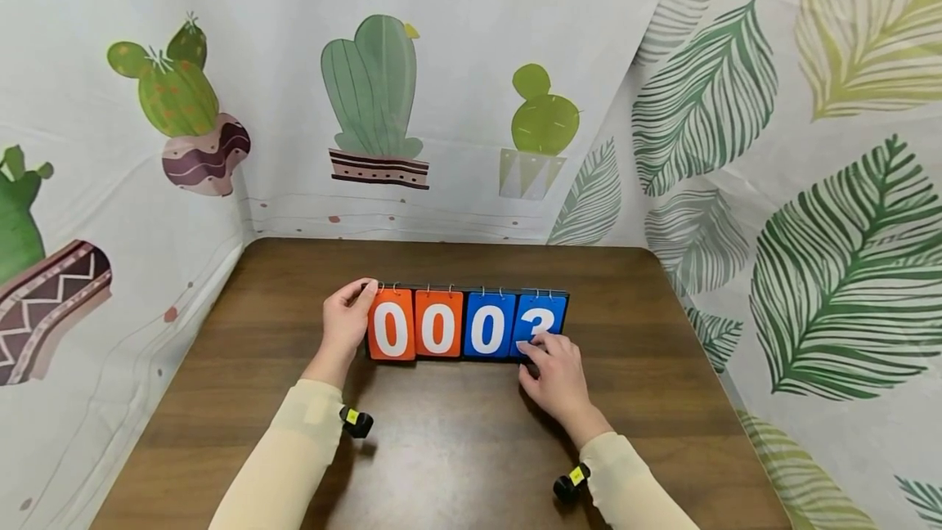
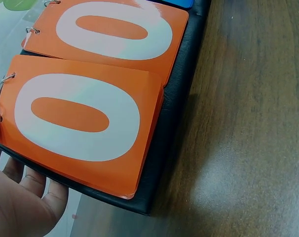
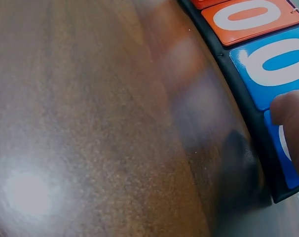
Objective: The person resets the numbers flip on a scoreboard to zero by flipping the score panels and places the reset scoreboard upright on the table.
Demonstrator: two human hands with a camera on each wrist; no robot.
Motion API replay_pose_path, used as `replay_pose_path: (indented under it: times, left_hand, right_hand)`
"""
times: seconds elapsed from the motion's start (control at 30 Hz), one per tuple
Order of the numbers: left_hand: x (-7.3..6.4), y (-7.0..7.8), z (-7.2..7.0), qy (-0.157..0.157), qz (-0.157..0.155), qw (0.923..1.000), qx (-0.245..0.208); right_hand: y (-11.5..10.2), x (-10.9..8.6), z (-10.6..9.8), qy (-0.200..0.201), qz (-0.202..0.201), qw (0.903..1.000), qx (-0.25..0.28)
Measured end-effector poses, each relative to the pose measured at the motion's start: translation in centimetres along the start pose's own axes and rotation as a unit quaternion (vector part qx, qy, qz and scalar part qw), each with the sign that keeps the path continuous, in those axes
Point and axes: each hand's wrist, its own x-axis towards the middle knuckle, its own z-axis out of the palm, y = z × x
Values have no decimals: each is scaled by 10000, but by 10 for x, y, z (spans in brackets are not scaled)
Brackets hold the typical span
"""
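A flip scoreboard (image 1: 462, 323) with a black backing stands tilted on the table, its ringed cards reading 0 0 on orange and 0 3 on blue. My left hand (image 1: 344, 321) grips its upper left corner. In the left wrist view, the left hand (image 2: 26, 197) has its fingers behind the black backing and the thumb tip at the rings beside the orange 0 card (image 2: 125, 103). My right hand (image 1: 557, 375) touches the lower part of the blue 3 card (image 1: 543, 309). In the right wrist view, a fingertip covers much of that card, beside the blue 0 card (image 3: 260, 74).
The scoreboard stands on a brown wooden table (image 1: 441, 448) with rounded far corners. Behind it hangs a white cloth (image 1: 456, 105) printed with potted cacti, and a leaf-printed cloth (image 1: 736, 252) hangs at the right. A black wrist camera (image 1: 356, 422) sits at the left cuff.
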Motion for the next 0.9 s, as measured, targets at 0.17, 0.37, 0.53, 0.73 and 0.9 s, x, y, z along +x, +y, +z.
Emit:
replay_pose_path:
  times: [0.17,0.37,0.53,0.73,0.9]
  left_hand:
    - [1,3,0,-13,29,10000,11]
    - [1,4,0,45,75,10000,-7]
    - [2,2,0,40,124,9999,-54]
    - [1,0,1,-13,58,10000,-60]
    - [2,2,0,-92,-9,10000,0]
  right_hand:
    - [4,15,-20,-370,271,9946,930]
    - [23,64,-82,-777,600,9351,3405]
    - [46,112,-126,-499,1037,8330,5411]
    - [80,150,-127,-763,1882,7278,6550]
    - [98,159,-92,-1918,2167,7655,5747]
